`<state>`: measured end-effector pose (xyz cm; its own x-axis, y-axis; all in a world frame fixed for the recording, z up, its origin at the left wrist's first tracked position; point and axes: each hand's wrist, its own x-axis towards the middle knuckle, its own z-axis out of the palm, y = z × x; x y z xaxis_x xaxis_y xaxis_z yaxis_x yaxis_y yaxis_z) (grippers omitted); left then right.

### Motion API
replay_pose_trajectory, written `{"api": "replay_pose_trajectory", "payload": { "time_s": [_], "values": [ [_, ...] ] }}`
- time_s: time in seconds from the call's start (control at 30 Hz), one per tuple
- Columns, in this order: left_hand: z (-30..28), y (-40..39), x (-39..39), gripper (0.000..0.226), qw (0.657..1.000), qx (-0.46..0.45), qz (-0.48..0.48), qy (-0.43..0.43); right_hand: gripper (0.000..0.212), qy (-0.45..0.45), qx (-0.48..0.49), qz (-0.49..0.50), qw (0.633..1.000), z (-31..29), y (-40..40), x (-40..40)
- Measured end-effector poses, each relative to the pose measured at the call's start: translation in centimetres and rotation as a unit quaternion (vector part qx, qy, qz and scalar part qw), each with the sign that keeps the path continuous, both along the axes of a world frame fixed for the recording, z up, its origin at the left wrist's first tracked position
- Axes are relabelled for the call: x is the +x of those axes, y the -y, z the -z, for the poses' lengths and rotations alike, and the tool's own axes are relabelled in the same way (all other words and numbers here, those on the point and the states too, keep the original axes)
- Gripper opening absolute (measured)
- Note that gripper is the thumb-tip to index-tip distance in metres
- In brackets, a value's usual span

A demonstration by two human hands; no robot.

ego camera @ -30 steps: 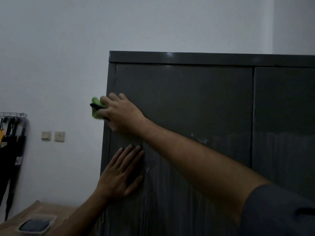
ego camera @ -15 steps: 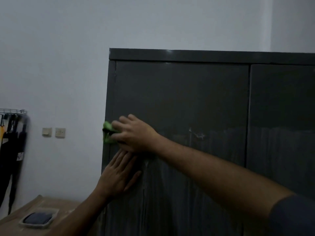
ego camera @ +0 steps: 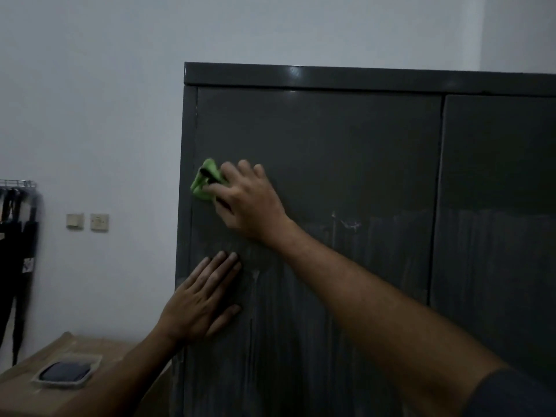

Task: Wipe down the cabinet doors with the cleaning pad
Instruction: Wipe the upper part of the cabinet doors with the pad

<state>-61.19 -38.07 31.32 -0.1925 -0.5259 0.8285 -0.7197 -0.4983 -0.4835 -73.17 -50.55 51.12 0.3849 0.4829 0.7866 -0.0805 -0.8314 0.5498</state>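
A tall dark grey metal cabinet fills the right of the view, with a left door (ego camera: pixel 331 152) and a right door (ego camera: pixel 499 164). My right hand (ego camera: pixel 246 200) grips a green cleaning pad (ego camera: pixel 203 182) and presses it against the left door near its left edge, at mid height. My left hand (ego camera: pixel 201 299) lies flat on the same door just below, fingers straight and spread. Pale streaks cover the lower part of both doors; the upper part looks dark and even.
A white wall with two switch plates (ego camera: pixel 87 221) stands left of the cabinet. A rack of dark hanging items (ego camera: pixel 15 236) is at the far left. A low brown surface (ego camera: pixel 72 344) at the bottom left carries a clear tray with a dark object (ego camera: pixel 64 373).
My right hand swept the pad down the left edge of the door, then back up. My left hand has stayed flat on the door.
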Motion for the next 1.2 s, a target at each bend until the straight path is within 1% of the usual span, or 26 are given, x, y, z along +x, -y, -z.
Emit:
{"api": "replay_pose_trajectory", "payload": {
  "time_s": [0.03, 0.07, 0.1, 0.17, 0.2, 0.23, 0.27, 0.3, 0.37, 0.4, 0.5, 0.53, 0.6, 0.67, 0.7, 0.73, 0.8, 0.83, 0.87, 0.9, 0.97, 1.0, 1.03, 1.07, 1.13, 1.2],
  "values": [
    [0.1, -0.1, 0.0, 0.073, 1.000, 0.001, -0.002, -0.001, 0.035, 0.030, 0.074, -0.012, 0.997, 0.4, -0.3, 0.0],
    [0.1, -0.1, -0.1, 0.072, 1.000, -0.002, -0.002, -0.001, 0.036, 0.037, 0.093, -0.017, 0.995, 1.3, -0.6, 0.0],
    [0.2, -0.2, -0.1, 0.071, 1.000, -0.007, 0.000, 0.000, 0.036, 0.008, 0.058, -0.021, 0.998, 2.4, -0.9, 0.3],
    [0.3, -0.3, -0.2, 0.069, 1.000, -0.015, 0.005, 0.005, 0.036, -0.101, -0.111, -0.015, 0.989, 3.8, -0.2, -0.5],
    [0.4, -0.3, -0.2, 0.069, 1.000, -0.015, 0.005, 0.006, 0.036, -0.121, -0.175, -0.009, 0.977, 3.1, 0.7, -1.1],
    [0.5, -0.4, -0.3, 0.069, 1.000, -0.011, 0.001, 0.004, 0.035, -0.113, -0.191, -0.003, 0.975, 2.1, 1.7, -1.8],
    [0.6, -0.5, -0.3, 0.071, 1.000, -0.006, -0.007, -0.001, 0.033, -0.083, -0.157, -0.004, 0.984, 1.1, 2.6, -2.2],
    [0.6, -0.5, -0.3, 0.073, 1.000, -0.002, -0.017, -0.009, 0.031, -0.035, -0.074, -0.014, 0.997, 0.5, 3.5, -2.6],
    [0.8, -0.5, -0.4, 0.075, 0.999, 0.002, -0.028, -0.026, 0.030, 0.047, 0.094, -0.034, 0.994, 1.7, 4.5, -3.5],
    [0.8, -0.5, -0.5, 0.075, 0.999, 0.002, -0.030, -0.030, 0.029, 0.060, 0.094, -0.038, 0.993, 3.1, 4.7, -3.6],
    [0.6, -0.5, -0.5, 0.075, 0.999, 0.004, -0.032, -0.025, 0.026, -0.087, -0.102, -0.028, 0.991, 6.8, 6.1, -4.9],
    [0.6, -0.5, -0.5, 0.075, 0.999, 0.005, -0.032, -0.024, 0.027, -0.095, -0.135, -0.019, 0.986, 6.1, 7.1, -5.6],
    [0.5, -0.5, -0.5, 0.075, 0.999, 0.005, -0.036, -0.026, 0.027, -0.022, -0.061, -0.012, 0.998, 3.9, 8.6, -6.3],
    [0.5, -0.5, -0.7, 0.075, 0.999, 0.005, -0.039, -0.031, 0.027, 0.085, 0.127, -0.036, 0.988, 3.2, 9.2, -6.8],
    [0.5, -0.5, -0.8, 0.075, 0.999, 0.003, -0.040, -0.032, 0.028, 0.116, 0.160, -0.041, 0.979, 4.0, 9.1, -6.8],
    [0.4, -0.6, -0.9, 0.075, 0.999, 0.001, -0.039, -0.031, 0.027, 0.106, 0.137, -0.047, 0.984, 5.2, 8.9, -6.6],
    [0.2, -0.6, -1.0, 0.076, 0.999, 0.003, -0.036, -0.028, 0.022, -0.014, -0.028, -0.051, 0.998, 7.4, 9.4, -6.8],
    [0.2, -0.7, -0.9, 0.075, 0.999, 0.005, -0.035, -0.026, 0.021, -0.070, -0.106, -0.041, 0.991, 7.1, 10.3, -7.6],
    [0.2, -0.7, -0.8, 0.075, 0.999, 0.006, -0.035, -0.024, 0.020, -0.078, -0.142, -0.033, 0.986, 6.0, 11.4, -8.3],
    [0.3, -0.6, -0.7, 0.074, 0.999, 0.007, -0.037, -0.022, 0.020, -0.051, -0.121, -0.026, 0.991, 4.6, 12.3, -8.8],
    [0.3, -0.5, -0.6, 0.073, 0.999, 0.008, -0.043, -0.027, 0.024, 0.079, 0.060, -0.033, 0.995, 2.4, 13.6, -9.5],
    [0.4, -0.5, -0.6, 0.073, 0.998, 0.010, -0.046, -0.033, 0.027, 0.132, 0.160, -0.041, 0.977, 2.2, 13.7, -9.8],
    [0.4, -0.6, -0.7, 0.073, 0.998, 0.013, -0.048, -0.038, 0.028, 0.162, 0.198, -0.046, 0.966, 3.0, 13.5, -9.6],
    [0.4, -0.7, -0.8, 0.074, 0.998, 0.014, -0.049, -0.042, 0.028, 0.152, 0.171, -0.048, 0.972, 4.1, 13.2, -9.2],
    [0.3, -0.7, -0.7, 0.074, 0.998, 0.018, -0.049, -0.044, 0.019, 0.032, -0.015, -0.055, 0.998, 6.7, 13.2, -9.1],
    [0.3, -0.7, -0.6, 0.074, 0.998, 0.020, -0.049, -0.043, 0.014, -0.047, -0.149, -0.033, 0.987, 6.2, 14.8, -10.6]
  ]
}}
